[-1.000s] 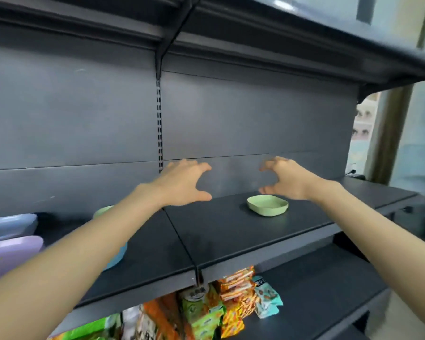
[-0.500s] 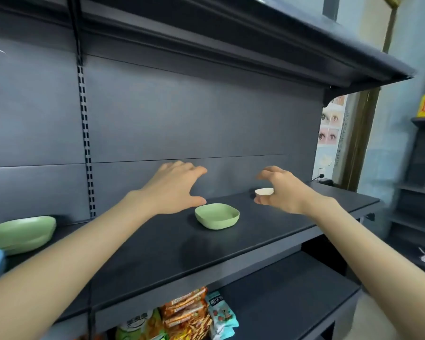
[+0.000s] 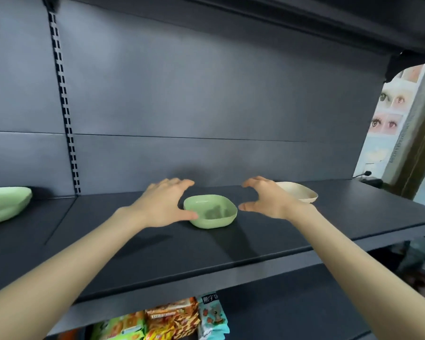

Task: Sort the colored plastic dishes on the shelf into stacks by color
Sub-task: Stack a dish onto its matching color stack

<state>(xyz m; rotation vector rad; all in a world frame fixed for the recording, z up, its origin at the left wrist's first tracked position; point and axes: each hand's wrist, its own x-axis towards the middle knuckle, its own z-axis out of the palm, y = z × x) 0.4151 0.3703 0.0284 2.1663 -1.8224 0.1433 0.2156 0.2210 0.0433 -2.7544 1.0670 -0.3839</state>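
Note:
A small green bowl [image 3: 211,211] sits in the middle of the dark shelf [image 3: 157,253]. My left hand [image 3: 163,204] is spread just left of it, thumb touching the bowl's near left rim. My right hand [image 3: 268,200] hovers to the bowl's right with fingers arched, a small gap between its thumb and the rim. Behind my right hand lies a cream dish [image 3: 302,192], partly hidden by it. A larger green dish [image 3: 6,203] lies at the far left of the shelf.
The shelf's back panel rises close behind the dishes, and an upper shelf [image 3: 304,23] overhangs. Snack packets [image 3: 172,320] fill the shelf below. A slotted upright [image 3: 65,114] runs up the back at left. A poster of eyes [image 3: 393,104] hangs beyond the right end.
The view has moved closer and to the right. Both hands have come down around the small green bowl, and the left thumb now touches it. More of the cream dish shows behind my right hand.

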